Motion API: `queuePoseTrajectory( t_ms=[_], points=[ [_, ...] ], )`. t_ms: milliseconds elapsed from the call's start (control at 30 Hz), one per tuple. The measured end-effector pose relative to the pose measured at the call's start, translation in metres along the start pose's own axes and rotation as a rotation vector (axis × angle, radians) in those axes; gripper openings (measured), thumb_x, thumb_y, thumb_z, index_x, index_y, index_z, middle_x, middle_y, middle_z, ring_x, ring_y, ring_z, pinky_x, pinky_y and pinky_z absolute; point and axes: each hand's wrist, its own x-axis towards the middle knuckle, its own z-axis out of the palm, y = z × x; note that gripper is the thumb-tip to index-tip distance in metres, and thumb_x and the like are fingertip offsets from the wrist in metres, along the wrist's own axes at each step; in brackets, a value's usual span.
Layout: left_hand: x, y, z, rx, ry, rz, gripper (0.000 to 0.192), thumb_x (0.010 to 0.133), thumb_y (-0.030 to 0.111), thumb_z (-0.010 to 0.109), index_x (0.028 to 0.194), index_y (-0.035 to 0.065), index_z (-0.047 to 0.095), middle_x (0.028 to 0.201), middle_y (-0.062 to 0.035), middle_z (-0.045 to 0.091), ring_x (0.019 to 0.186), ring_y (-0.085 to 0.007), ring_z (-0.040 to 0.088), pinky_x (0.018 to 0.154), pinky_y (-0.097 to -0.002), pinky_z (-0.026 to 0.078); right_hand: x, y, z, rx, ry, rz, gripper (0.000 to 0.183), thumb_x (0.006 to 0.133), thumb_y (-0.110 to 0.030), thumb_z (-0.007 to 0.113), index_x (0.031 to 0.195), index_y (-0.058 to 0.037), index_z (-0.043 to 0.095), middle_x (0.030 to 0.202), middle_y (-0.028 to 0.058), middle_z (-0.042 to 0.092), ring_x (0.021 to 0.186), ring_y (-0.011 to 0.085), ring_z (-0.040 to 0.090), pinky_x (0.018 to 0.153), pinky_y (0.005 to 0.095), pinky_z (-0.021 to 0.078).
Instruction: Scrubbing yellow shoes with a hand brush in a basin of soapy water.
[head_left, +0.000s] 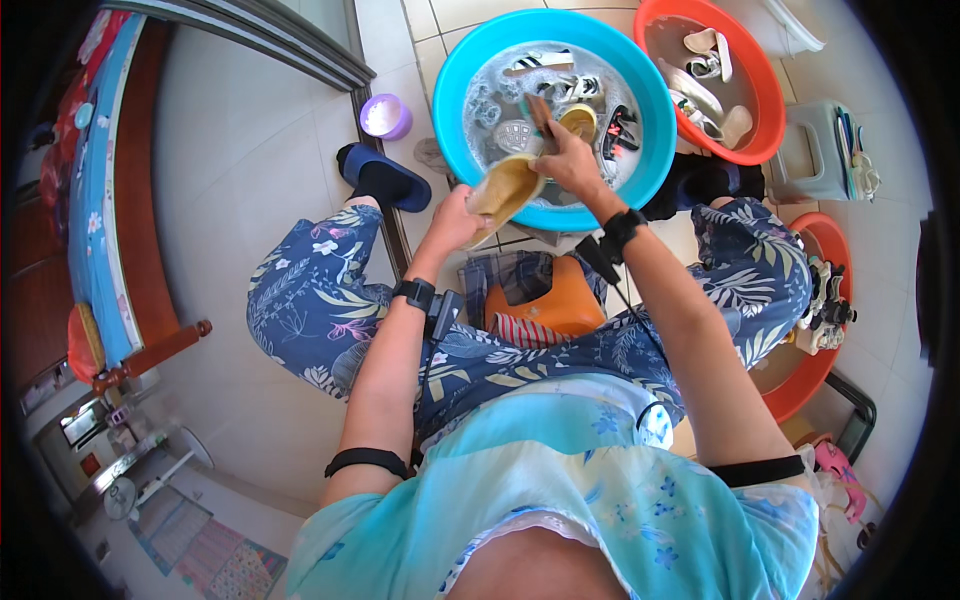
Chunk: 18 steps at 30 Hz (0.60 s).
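My left hand (456, 219) grips one end of a wet yellow shoe (504, 189), tilted over the near rim of a turquoise basin (444, 112). A brown scrubbing brush (538, 112) is in my right hand (571, 161), whose fingers are at the shoe's far end. Sudsy grey water in the basin holds a second yellow shoe (581, 116) and a white shoe with black stripes (551, 60). A white shoe with dark laces (585, 88), a black shoe with pink marks (616, 139) and a pale patterned sole (516, 136) also lie there.
A red basin (776, 127) of shoes and insoles adjoins at right; another red basin (840, 262) stands beside my knee. Left of the turquoise basin is a purple tub (386, 116) with white contents. An orange plastic stool (551, 296) lies between my legs, a grey stool (806, 154) at right.
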Motion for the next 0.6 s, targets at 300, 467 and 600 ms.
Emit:
queuePoseTrajectory(
  t_ms=[300,467,600],
  points=[
    [0.002,-0.003,0.025,0.177,0.332,0.133,0.112,0.057,0.019,0.085,0.149,0.0121,0.022,0.119,-0.0263,0.051,0.107,-0.0419,0.055,0.097,-0.0393,0.044,-0.069,0.005,0.070,0.039,-0.089,0.005,0.056,0.093,-0.043,0.049,0.138,-0.0099,0.044,0.104,0.0271,0.063,0.099,0.0434,0.060,0.083,0.0482,0.0469],
    [-0.013,0.025,0.037,0.469,0.339,0.032,0.087,0.062,0.021,0.083,0.138,0.0056,0.044,0.103,-0.0282,0.059,0.096,-0.0429,0.058,0.085,-0.0437,0.048,-0.063,0.011,0.077,0.062,-0.069,0.037,0.049,0.096,-0.035,0.048,0.134,-0.0045,0.048,0.101,0.0310,0.061,0.098,0.0459,0.059,0.082,0.0468,0.0464],
    [-0.005,-0.001,0.033,0.358,0.362,0.083,0.082,0.068,0.019,0.080,0.139,0.0046,0.041,0.102,-0.0281,0.063,0.096,-0.0432,0.061,0.082,-0.0446,0.049,-0.084,0.018,0.082,0.118,-0.106,-0.068,0.046,0.096,-0.035,0.044,0.135,-0.0104,0.049,0.096,0.0288,0.063,0.093,0.0454,0.060,0.080,0.0492,0.0467]
  ],
)
